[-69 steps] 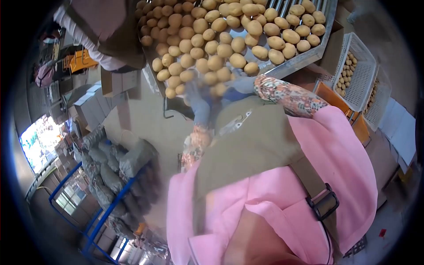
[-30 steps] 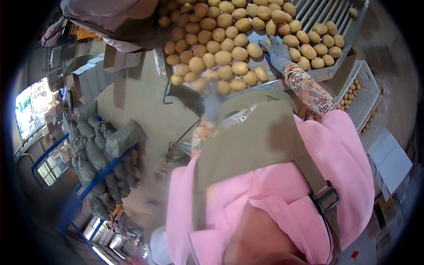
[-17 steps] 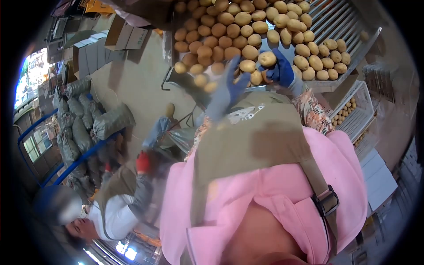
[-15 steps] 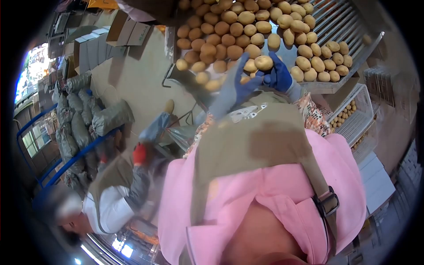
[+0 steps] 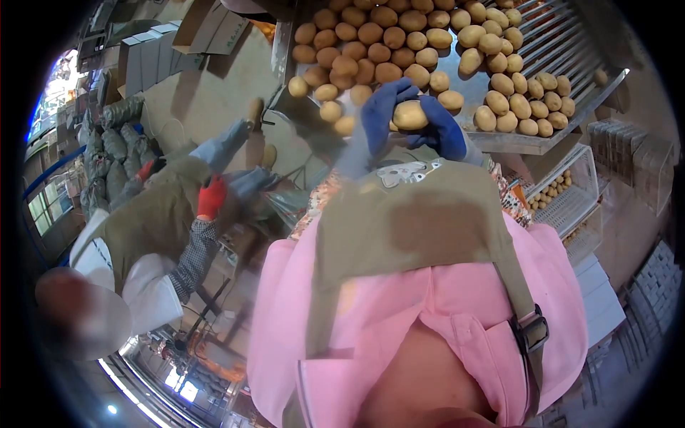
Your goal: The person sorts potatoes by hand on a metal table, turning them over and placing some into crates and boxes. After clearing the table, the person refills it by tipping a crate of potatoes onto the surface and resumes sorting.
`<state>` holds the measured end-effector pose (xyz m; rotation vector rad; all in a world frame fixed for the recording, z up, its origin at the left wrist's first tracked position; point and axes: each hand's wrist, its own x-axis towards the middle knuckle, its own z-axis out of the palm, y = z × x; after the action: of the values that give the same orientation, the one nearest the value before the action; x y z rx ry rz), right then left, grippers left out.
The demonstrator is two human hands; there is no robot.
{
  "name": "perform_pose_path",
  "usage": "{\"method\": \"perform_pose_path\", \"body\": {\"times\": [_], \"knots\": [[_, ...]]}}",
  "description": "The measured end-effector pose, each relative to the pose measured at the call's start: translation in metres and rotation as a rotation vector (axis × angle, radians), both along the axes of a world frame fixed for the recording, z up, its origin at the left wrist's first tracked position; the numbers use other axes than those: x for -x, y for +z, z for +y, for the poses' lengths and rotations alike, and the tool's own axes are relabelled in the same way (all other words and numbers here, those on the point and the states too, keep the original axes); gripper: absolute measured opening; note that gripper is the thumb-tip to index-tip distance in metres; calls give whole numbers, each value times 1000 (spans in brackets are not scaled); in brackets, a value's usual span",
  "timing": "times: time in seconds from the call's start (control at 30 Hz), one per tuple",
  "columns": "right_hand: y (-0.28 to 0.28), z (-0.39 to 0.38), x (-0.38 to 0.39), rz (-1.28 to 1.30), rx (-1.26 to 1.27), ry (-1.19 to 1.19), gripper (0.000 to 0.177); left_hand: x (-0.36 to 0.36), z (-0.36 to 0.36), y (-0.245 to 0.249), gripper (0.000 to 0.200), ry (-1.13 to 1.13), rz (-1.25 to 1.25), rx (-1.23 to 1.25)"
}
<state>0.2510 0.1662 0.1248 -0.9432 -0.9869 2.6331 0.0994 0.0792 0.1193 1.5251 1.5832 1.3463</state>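
Both my hands wear blue gloves with grey cuffs and come together at the near edge of a metal sorting table point(image 5: 524, 143). My left hand point(image 5: 384, 107) curls round the left side of a pale yellow potato point(image 5: 410, 115). On its right side, my right hand point(image 5: 442, 128) closes against the same potato. Just beyond my hands, several brown potatoes point(image 5: 378, 53) lie spread over the table. To the right sits another group of paler potatoes point(image 5: 519, 105), beside the metal rollers point(image 5: 564, 43).
At the left, a person with red gloves point(image 5: 210, 197) walks near stacked mesh sacks point(image 5: 114, 178). Cardboard boxes point(image 5: 153, 64) stand on the floor at the upper left. White plastic crates point(image 5: 581, 178) holding potatoes are below the table's right end.
My hands have drawn closer round the potato and moved slightly down and left. The other person has moved and now shows more fully at the left, away from the sacks.
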Motion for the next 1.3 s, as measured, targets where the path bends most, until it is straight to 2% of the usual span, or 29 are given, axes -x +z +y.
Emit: {"method": "perform_pose_path", "body": {"times": [0.03,0.07,0.1,0.13,0.17,0.2,0.23,0.27,0.33,0.37,0.43,0.53,0.57,0.6,0.67,0.7,0.73,0.8,0.87,0.9,0.93,1.0,1.03,1.07,1.1,1.17,1.2,1.23,1.3], "knots": [[1,2,-2,171,15,-22,42,0,3,15,69,53,77,-5],[-4,0,0,170,15,-20,42,0,2,24,61,104,153,-7],[-15,-5,3,120,-140,-117,42,-5,-6,28,75,119,139,111],[-23,-7,6,68,-295,-213,44,-10,-9,29,75,121,135,114],[-29,-2,5,101,-229,-175,55,-15,-10,30,70,203,-352,229],[-33,-1,1,99,-229,-172,55,-20,-12,32,65,278,-841,334],[-29,-1,0,144,-308,-140,56,-21,-15,47,55,275,-656,366],[-26,0,0,189,-386,-105,58,-19,-15,50,55,279,-658,365],[-24,2,0,184,-393,-67,60,-14,-17,51,53,246,-867,395],[-24,2,0,181,-405,-34,62,-9,-20,42,53,250,-869,393],[-23,3,-1,196,-426,-4,62,2,-24,20,53,111,-27,134],[-21,3,3,199,-440,17,62,10,-29,14,58,103,32,95],[-20,1,2,183,-435,13,62,-1,-27,19,52,189,-301,192],[-17,0,1,181,-434,14,62,-3,-30,22,52,190,-304,193],[-9,-2,2,117,-335,16,62,-3,-34,25,43,231,-424,425],[-4,-1,1,110,-342,12,62,-1,-32,18,34,202,-14,65],[3,1,-1,52,-322,95,61,4,-38,-8,32,320,-231,211],[-2,12,-8,-17,-312,168,61,7,-48,-31,31,300,-196,153],[-36,27,-12,-323,-866,264,59,20,-61,-67,35,413,-28,322],[-43,27,-12,-439,-1047,299,56,21,-55,-57,40,474,-329,419],[-62,27,-6,-314,-1173,295,51,17,-49,-60,40,456,-336,425],[-88,18,2,-175,-417,298,45,8,-28,-64,43,395,-93,297],[-92,12,14,-34,-652,320,41,6,-17,-55,43,230,208,195],[-95,5,24,103,-880,340,37,8,-11,-84,42,214,263,121],[-91,4,27,73,-884,311,37,10,-13,-85,42,169,336,307],[-79,18,24,-38,-1123,596,29,20,-24,-98,44,150,431,612],[-81,26,9,-69,-1132,571,29,25,-41,-100,43,182,557,509],[-87,29,-12,-166,-1196,341,29,31,-56,-103,40,175,666,416],[-78,46,-46,-309,-1304,-40,34,30,-78,-113,39,199,601,469]]}}
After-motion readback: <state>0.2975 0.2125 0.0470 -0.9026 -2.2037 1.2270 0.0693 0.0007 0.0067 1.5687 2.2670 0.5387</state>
